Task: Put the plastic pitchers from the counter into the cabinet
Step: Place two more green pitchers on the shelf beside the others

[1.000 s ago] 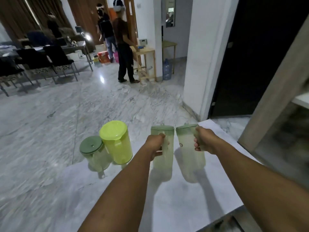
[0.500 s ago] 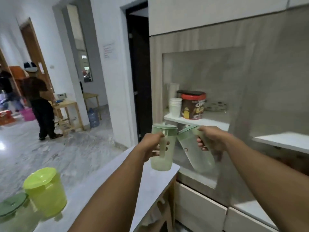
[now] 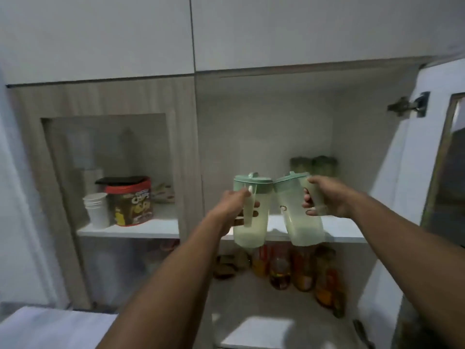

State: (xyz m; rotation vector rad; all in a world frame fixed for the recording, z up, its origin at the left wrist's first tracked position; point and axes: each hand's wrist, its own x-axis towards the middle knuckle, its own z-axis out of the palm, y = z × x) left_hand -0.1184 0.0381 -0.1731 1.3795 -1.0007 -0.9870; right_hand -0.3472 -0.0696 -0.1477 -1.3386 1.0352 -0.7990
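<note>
My left hand [image 3: 235, 206] grips the handle of a pale green plastic pitcher [image 3: 251, 230] with a green lid, held upright. My right hand [image 3: 324, 197] holds a second pale green pitcher [image 3: 297, 222] by its handle, tilted with its lid leaning left. Both pitchers hang in the air side by side, in front of the white upper shelf [image 3: 339, 231] of the open cabinet. Two more green-lidded pitchers [image 3: 313, 165] stand at the back right of that shelf.
The cabinet door [image 3: 442, 172] stands open on the right. Behind the closed glass door on the left sit a chocolate tub [image 3: 130, 205] and stacked white cups [image 3: 97, 210]. Several jars [image 3: 297, 270] stand on the lower shelf. The white counter [image 3: 50, 328] shows at bottom left.
My view has swung from the counter and room to the cabinet. Both hands have carried their pitchers up and right, to the open upper shelf. The pitchers left on the counter are out of view.
</note>
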